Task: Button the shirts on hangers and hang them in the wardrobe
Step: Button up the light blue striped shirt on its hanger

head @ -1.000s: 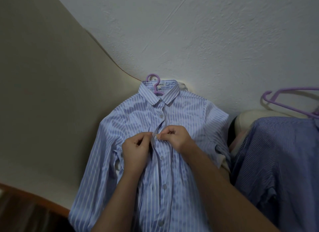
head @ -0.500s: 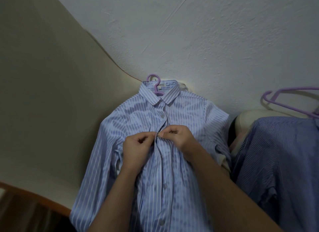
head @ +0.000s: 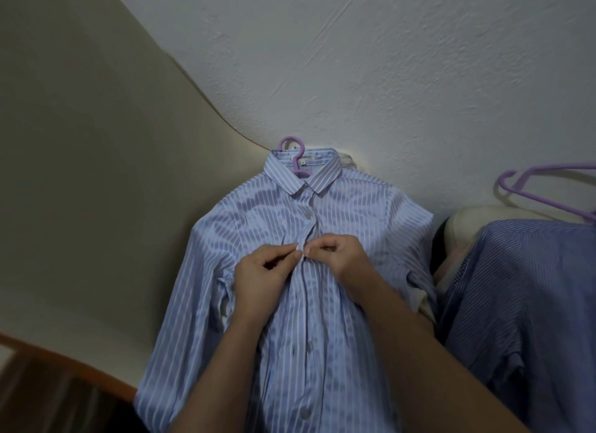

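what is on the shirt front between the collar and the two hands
In the head view, one button on the shirt lies between the collar and the left hand and right hand; otherwise striped cloth.

We reach forward with both bare arms. Our left forearm (head: 222, 361) and right forearm (head: 429, 361) rise from the lower edge and converge toward the middle. Our left hand (head: 258, 281) shows its back to us, fingers curled, thumb and forefinger pinching the front edge of the shirt (head: 354, 207). Our right hand (head: 343, 260) meets it from the other side, knuckles up, fingers curled in, pinching the same edge. The fingertips of the two hands almost touch.
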